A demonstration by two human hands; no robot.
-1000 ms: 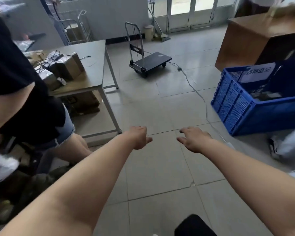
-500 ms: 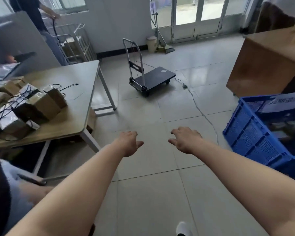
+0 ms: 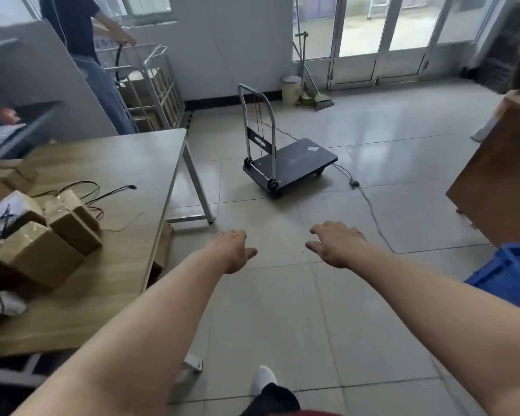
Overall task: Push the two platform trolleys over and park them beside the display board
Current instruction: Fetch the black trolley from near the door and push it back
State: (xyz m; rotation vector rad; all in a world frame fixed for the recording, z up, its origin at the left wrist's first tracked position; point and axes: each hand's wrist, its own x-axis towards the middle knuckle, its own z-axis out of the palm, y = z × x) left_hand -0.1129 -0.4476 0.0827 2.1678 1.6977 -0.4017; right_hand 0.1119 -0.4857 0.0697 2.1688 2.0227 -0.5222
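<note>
A platform trolley [image 3: 294, 162] with a dark deck and an upright metal handle stands on the tiled floor a few steps ahead, its handle end toward me. My left hand [image 3: 233, 250] and my right hand [image 3: 333, 246] are stretched out in front of me, palms down, fingers loosely apart, holding nothing. Both hands are well short of the trolley's handle. I see only one platform trolley, and no display board that I can make out.
A wooden table [image 3: 126, 181] with cardboard boxes [image 3: 42, 235] and cables is at my left. A cable [image 3: 370, 208] runs over the floor beside the trolley. A brown cabinet [image 3: 499, 181] and blue crate [image 3: 511, 274] stand right. A person [image 3: 96, 58] holds a wire cart [image 3: 150, 85] at the back left.
I have walked forward: the trolley is nearer and larger in view, and the table and crate have slid back past me. The seated person at my left has dropped out of view.
</note>
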